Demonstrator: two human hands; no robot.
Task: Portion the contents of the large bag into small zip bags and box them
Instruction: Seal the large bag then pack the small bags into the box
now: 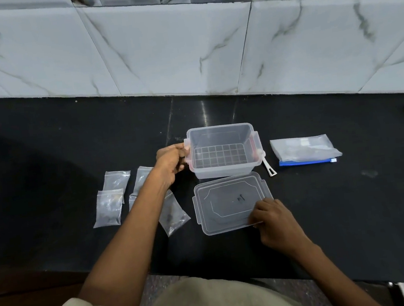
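Several small bags (108, 207): filled and lying on the dark counter (48, 155), left of the box, partly under the left forearm; probably light, soft and slippery, best pinched by the zip edge.
Box (221, 151): clear plastic, open and empty, likely stiff and light; take it by the rim or side clip.
Left hand (171, 162): fingers curled round the box's left clip.
Lid (230, 203): flat, just in front of the box.
Right hand (274, 220): pinches the lid's near right corner.
Large bag (305, 150): well right of the box, apart from both hands.
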